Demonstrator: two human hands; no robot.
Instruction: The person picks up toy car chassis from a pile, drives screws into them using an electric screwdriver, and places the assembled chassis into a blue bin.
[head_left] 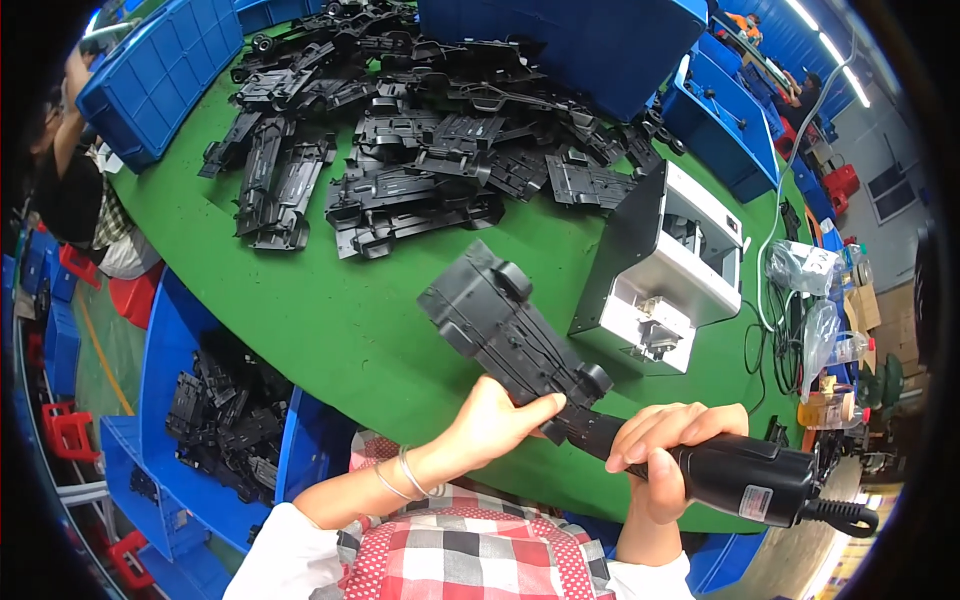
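Observation:
My left hand (496,422) is closed round the near end of a black plastic toy car chassis (512,325), thumb on top. The chassis slants away to the left above the green table (370,330), with its wheel arches showing. In my right hand (668,452) is a black corded electric screwdriver (752,474), the fingers wrapped round its body. Its front end meets the near end of the chassis beside my left thumb; the tip is hidden there. To the right of the chassis stands a white and black screw feeder (668,275).
Many similar black chassis (420,150) lie piled across the far table. Blue bins stand at the far left (165,80), far middle (570,50) and right (720,130). A blue bin (290,450) at lower left holds black parts. Cables (785,345), bags and bottles (828,410) crowd the right edge. Another person (85,190) is at left.

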